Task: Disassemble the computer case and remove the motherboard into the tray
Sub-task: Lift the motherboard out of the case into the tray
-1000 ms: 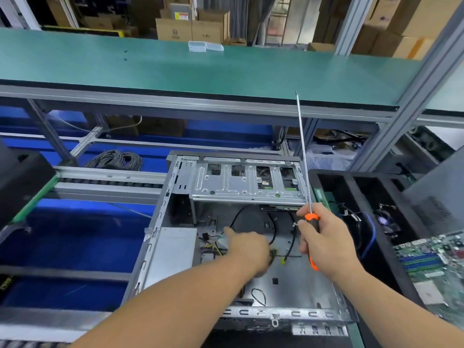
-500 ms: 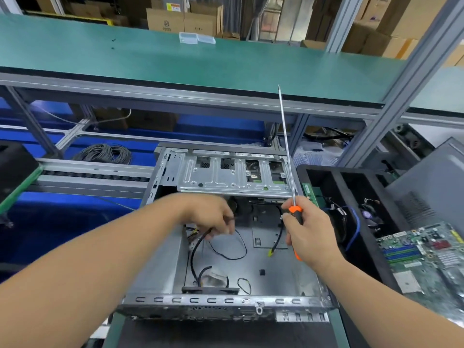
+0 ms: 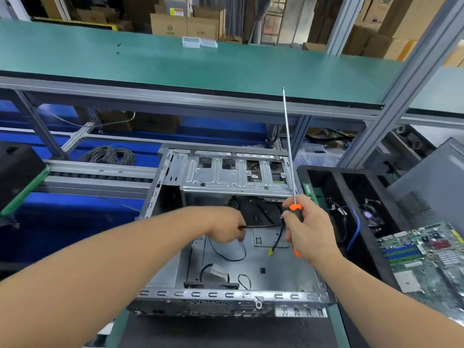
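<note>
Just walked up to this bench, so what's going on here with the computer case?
A person is stripping an open computer case that lies on its side. The left hand pinches a black cable inside it, while the right hand grips a long orange-handled screwdriver, shaft pointing up, not on any screw. The case floor shows no board, only loose wires. A motherboard already lies to the right, beside the black tray.

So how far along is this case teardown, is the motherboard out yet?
Mostly done: the computer case lies open with a bare floor, and a motherboard already sits at the right. In hand: the left hand grips a black cable, the right hand holds the screwdriver upright. Left: clearing loose cables.
</note>
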